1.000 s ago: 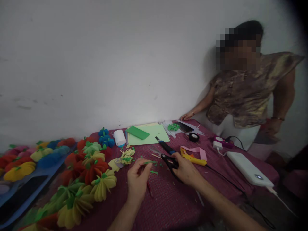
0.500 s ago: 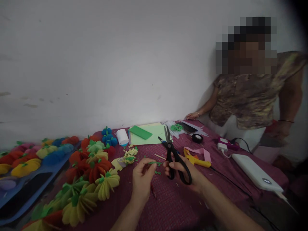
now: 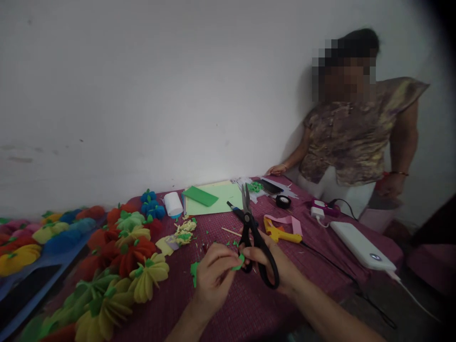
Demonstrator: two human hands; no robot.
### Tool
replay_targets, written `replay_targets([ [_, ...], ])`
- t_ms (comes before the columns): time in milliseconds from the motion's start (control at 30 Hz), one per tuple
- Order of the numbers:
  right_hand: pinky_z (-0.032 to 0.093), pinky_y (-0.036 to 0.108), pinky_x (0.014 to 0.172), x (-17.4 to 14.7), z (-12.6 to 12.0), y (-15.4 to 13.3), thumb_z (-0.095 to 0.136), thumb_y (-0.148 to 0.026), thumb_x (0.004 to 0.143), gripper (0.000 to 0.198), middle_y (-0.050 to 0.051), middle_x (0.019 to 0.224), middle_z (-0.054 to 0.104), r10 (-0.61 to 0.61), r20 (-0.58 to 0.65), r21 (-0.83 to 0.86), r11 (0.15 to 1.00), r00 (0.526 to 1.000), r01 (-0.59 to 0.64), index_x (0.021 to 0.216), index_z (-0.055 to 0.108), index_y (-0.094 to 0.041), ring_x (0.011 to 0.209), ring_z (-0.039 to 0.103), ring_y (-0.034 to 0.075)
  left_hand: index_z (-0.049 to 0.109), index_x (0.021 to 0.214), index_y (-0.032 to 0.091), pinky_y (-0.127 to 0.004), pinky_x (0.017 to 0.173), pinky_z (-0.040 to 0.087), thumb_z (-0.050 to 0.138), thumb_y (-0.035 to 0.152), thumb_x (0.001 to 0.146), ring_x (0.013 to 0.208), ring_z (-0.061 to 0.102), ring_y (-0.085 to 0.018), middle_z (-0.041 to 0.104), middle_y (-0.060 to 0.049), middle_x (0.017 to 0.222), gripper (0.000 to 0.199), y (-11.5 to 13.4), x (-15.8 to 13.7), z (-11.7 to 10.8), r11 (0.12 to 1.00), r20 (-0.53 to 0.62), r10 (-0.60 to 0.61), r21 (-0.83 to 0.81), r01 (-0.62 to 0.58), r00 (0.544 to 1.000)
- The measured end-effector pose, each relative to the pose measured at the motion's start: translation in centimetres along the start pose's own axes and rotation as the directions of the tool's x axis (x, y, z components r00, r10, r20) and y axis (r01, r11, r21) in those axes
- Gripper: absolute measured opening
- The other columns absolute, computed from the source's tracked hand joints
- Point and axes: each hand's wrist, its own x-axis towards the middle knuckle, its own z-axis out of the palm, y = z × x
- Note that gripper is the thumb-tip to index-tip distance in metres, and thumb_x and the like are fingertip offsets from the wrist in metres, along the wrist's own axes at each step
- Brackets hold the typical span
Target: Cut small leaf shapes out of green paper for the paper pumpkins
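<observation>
My left hand (image 3: 216, 274) pinches a small green paper piece (image 3: 238, 262) between thumb and fingertips. Another green scrap (image 3: 194, 274) shows just left of that hand; whether it is held or lies on the cloth, I cannot tell. In my right hand (image 3: 283, 267) are black-handled scissors (image 3: 261, 251), their blades pointing up and away, slightly parted. The right fingertips are close beside the green piece, perhaps touching it. Tiny green clippings lie on the cloth beyond my hands, near a thin wooden stick (image 3: 231, 232) and a craft knife (image 3: 235, 209).
Colourful pumpkin-like paper shapes (image 3: 149, 278) crowd the left. Behind are a white roll (image 3: 173, 204), a green strip (image 3: 200, 195) and pale sheets (image 3: 228, 202). On the right lie a yellow glue gun (image 3: 285, 236), black tape (image 3: 283, 202) and a white power bank (image 3: 363, 247). A person (image 3: 352, 137) stands back right.
The view has turned slightly right. My hands have come closer together, and the left now holds the green piece against the right fingertips. The other person's head has turned and lowered.
</observation>
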Motion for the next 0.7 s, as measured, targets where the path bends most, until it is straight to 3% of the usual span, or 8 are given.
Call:
replay_targets([
  [267, 0.040, 0.019, 0.048, -0.1, 0.2, 0.0, 0.073, -0.028, 0.067, 0.029, -0.006, 0.067, 0.055, -0.036, -0.028, -0.138, 0.990, 0.999, 0.032, 0.082, 0.050, -0.020, 0.051, 0.048, 0.007, 0.066, 0.089, 0.020, -0.030, 0.068, 0.047, 0.060, 0.000, 0.076, 0.076, 0.058, -0.017, 0.063, -0.005, 0.081, 0.024, 0.2, 0.0, 0.0, 1.000, -0.011, -0.017, 0.024, 0.017, 1.000],
  [333, 0.040, 0.020, 0.047, 0.5, -0.2, 0.2, 0.069, -0.031, 0.071, 0.027, -0.006, 0.066, 0.052, -0.044, -0.071, -0.240, 0.970, 0.997, 0.025, 0.086, 0.049, -0.021, 0.051, 0.049, 0.008, 0.067, 0.086, 0.021, -0.030, 0.069, 0.047, 0.061, 0.002, 0.076, 0.077, 0.058, -0.017, 0.064, -0.004, 0.081, 0.022, 0.2, 0.1, -0.1, 0.995, -0.027, -0.099, 0.005, 0.099, 0.995],
  [400, 0.040, 0.021, 0.045, 1.6, -1.0, 0.5, 0.061, -0.035, 0.076, 0.028, -0.007, 0.061, 0.050, -0.068, -0.141, -0.463, 0.887, 0.988, -0.005, 0.096, 0.047, -0.021, 0.047, 0.049, 0.010, 0.067, 0.082, 0.021, -0.030, 0.071, 0.046, 0.062, 0.007, 0.076, 0.081, 0.059, -0.018, 0.065, -0.005, 0.083, 0.016, -0.1, 0.2, -0.3, 0.961, -0.117, -0.275, -0.050, 0.271, 0.954],
  [433, 0.039, 0.022, 0.045, 2.2, -1.6, 0.7, 0.058, -0.034, 0.078, 0.033, -0.007, 0.061, 0.051, -0.085, -0.173, -0.646, 0.762, 0.981, -0.048, 0.105, 0.045, -0.021, 0.047, 0.050, 0.011, 0.067, 0.080, 0.020, -0.029, 0.071, 0.046, 0.063, 0.011, 0.076, 0.082, 0.059, -0.018, 0.066, -0.005, 0.085, 0.011, -0.5, 0.3, -0.5, 0.921, -0.191, -0.388, -0.107, 0.374, 0.902],
  [467, 0.040, 0.022, 0.046, 2.9, -2.3, 0.9, 0.058, -0.033, 0.078, 0.038, -0.006, 0.063, 0.055, -0.077, -0.175, -0.812, 0.574, 0.982, -0.100, 0.110, 0.043, -0.020, 0.050, 0.053, 0.012, 0.066, 0.079, 0.019, -0.028, 0.070, 0.046, 0.063, 0.014, 0.077, 0.082, 0.060, -0.018, 0.066, -0.006, 0.087, 0.006, -0.9, 0.5, -0.7, 0.860, -0.274, -0.509, -0.196, 0.470, 0.816],
  [533, 0.042, 0.024, 0.050, 4.0, -3.7, 1.5, 0.059, -0.026, 0.076, 0.040, -0.002, 0.070, 0.062, -0.078, -0.187, -0.883, 0.451, 0.979, -0.133, 0.112, 0.045, -0.018, 0.058, 0.059, 0.015, 0.064, 0.079, 0.018, -0.023, 0.058, 0.044, 0.066, 0.021, 0.073, 0.065, 0.057, -0.013, 0.067, -0.004, 0.085, 0.007, -1.8, 0.8, -1.1, 0.690, -0.334, -0.721, -0.433, 0.580, 0.607],
  [600, 0.042, 0.026, 0.058, 4.9, -4.9, 2.2, 0.060, -0.023, 0.074, 0.034, 0.003, 0.077, 0.066, -0.087, -0.181, -0.933, 0.331, 0.980, -0.143, 0.106, 0.052, -0.018, 0.069, 0.063, 0.019, 0.061, 0.078, 0.017, -0.020, 0.051, 0.040, 0.071, 0.023, 0.066, 0.055, 0.053, -0.009, 0.066, -0.001, 0.077, 0.016, -2.5, 1.2, -1.5, 0.534, -0.294, -0.839, -0.609, 0.587, 0.458],
  [700, 0.042, 0.031, 0.066, 5.8, -5.7, 3.2, 0.062, -0.021, 0.071, 0.031, 0.009, 0.084, 0.069, -0.083, -0.165, -0.975, 0.161, 0.983, -0.151, 0.102, 0.058, -0.017, 0.081, 0.065, 0.026, 0.059, 0.081, 0.016, -0.019, 0.051, 0.039, 0.075, 0.023, 0.060, 0.055, 0.055, -0.009, 0.065, -0.001, 0.073, 0.027, -3.0, 1.5, -1.9, 0.425, -0.233, -0.895, -0.700, 0.574, 0.380],
])
